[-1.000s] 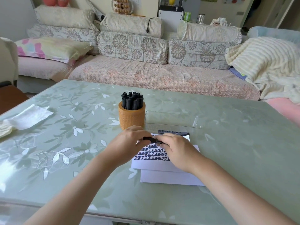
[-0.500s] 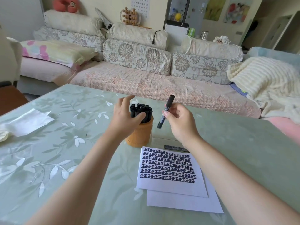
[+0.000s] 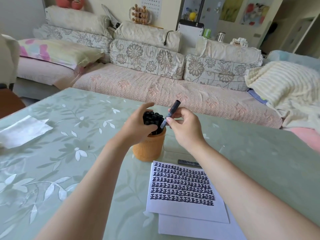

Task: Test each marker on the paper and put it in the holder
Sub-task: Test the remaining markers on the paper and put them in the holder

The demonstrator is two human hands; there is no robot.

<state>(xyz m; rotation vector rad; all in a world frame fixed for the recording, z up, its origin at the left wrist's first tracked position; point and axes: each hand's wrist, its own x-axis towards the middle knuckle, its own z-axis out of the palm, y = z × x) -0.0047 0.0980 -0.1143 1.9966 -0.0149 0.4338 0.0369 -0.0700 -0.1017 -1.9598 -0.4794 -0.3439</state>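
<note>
An orange woven holder [image 3: 148,148] stands mid-table, packed with several black markers [image 3: 153,117]. My left hand [image 3: 137,124] wraps around that bundle of markers from the left, thumb up. My right hand [image 3: 186,129] pinches one black marker [image 3: 170,114], tilted with its lower end just over the holder's right rim. White paper [image 3: 186,187] covered in rows of black marks lies in front of the holder, over a second sheet. One more black marker [image 3: 188,162] lies flat on the table just behind the paper.
The table [image 3: 69,153] has a pale green floral cover. A white tissue [image 3: 22,131] lies at its left edge. A clear flat tray [image 3: 174,147] sits right of the holder. A sofa with cushions and a blanket runs behind the table.
Both hands rose from the paper to the holder. My right hand carried the marker up and over to the holder's rim. My left hand closed around the bundle of markers.
</note>
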